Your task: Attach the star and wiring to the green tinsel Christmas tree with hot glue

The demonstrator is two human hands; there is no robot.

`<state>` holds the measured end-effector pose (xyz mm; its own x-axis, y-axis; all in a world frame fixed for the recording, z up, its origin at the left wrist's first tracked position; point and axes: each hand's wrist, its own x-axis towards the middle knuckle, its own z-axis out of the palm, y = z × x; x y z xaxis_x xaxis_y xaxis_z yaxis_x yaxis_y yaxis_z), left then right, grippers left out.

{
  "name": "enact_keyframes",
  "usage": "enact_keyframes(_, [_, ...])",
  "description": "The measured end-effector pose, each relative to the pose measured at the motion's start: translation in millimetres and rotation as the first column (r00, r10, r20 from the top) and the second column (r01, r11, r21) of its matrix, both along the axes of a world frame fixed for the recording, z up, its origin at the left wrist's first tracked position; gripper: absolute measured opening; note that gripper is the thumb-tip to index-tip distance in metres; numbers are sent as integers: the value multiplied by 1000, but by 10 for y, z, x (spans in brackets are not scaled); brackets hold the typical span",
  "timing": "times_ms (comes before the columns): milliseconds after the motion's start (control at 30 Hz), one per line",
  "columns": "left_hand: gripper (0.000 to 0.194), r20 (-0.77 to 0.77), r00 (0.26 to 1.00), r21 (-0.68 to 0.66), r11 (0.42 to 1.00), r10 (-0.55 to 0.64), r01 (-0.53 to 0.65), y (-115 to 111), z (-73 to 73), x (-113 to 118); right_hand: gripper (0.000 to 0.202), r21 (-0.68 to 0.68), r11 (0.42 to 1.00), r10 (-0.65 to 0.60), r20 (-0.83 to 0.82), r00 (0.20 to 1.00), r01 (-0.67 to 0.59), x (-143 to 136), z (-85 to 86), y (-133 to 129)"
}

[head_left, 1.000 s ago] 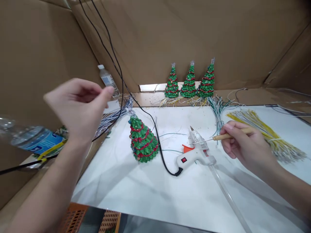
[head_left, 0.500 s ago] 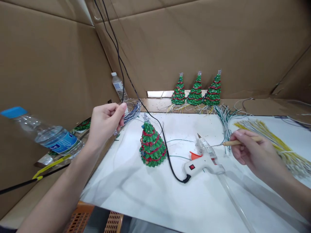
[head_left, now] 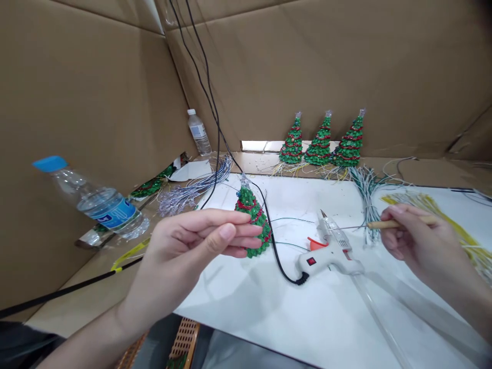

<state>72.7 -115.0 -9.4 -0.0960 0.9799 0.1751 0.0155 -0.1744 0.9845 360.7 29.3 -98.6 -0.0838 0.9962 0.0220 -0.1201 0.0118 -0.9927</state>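
My left hand point(head_left: 192, 251) is raised in front of a green tree figurine point(head_left: 253, 210) with red garlands and a clear star, hiding part of it. Its fingers are extended and apart, with nothing seen between them. In my right hand point(head_left: 423, 236) is a thin metal hook tool with a wooden handle point(head_left: 378, 224). The tool's tip lies over the nozzle end of a white glue gun point(head_left: 326, 256), which rests on the white board point(head_left: 292, 312). Thin green wires run from the tree toward the glue gun.
Three similar trees point(head_left: 321, 138) stand along the back. Wire bundles point(head_left: 369, 195) lie at right and back left. Two water bottles point(head_left: 115, 210) are at left. Black cables hang down mid-left; an orange basket point(head_left: 184, 338) sits below the board.
My left hand has opened from a pinch near the hanging cable and moved right and down, before the tree. My right hand still holds the tool. The view has shifted slightly left.
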Motion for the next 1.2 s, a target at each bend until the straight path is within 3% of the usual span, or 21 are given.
enact_keyframes(267, [17, 64, 991, -66, 991, -116, 120, -4, -28, 50, 35, -6, 1000, 9, -4, 1000, -9, -11, 24, 1])
enact_keyframes(1200, [11, -30, 998, -176, 984, -46, 40, 23, -8, 117, 34, -14, 1000, 25, 36, 999, -25, -3, 59, -33])
